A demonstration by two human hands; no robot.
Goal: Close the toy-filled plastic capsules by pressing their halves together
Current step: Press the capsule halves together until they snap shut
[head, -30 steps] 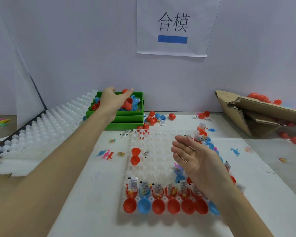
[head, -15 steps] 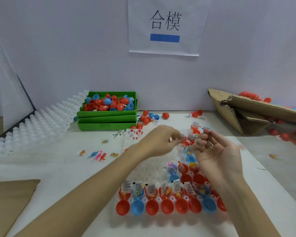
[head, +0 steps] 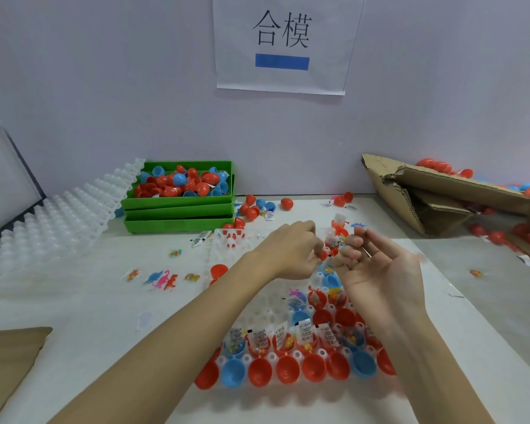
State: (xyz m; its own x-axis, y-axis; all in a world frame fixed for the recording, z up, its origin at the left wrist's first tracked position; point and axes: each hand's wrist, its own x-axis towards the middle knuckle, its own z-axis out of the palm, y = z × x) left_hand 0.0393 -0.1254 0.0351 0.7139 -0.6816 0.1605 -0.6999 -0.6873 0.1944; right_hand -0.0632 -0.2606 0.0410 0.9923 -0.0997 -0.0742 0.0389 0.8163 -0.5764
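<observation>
Red piece (head: 324, 255) in left hand (head: 288, 252)

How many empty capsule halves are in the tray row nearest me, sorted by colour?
Red halves: 6 (the one at the right end is partly hidden)
Blue halves: 2
Total: 8
</observation>
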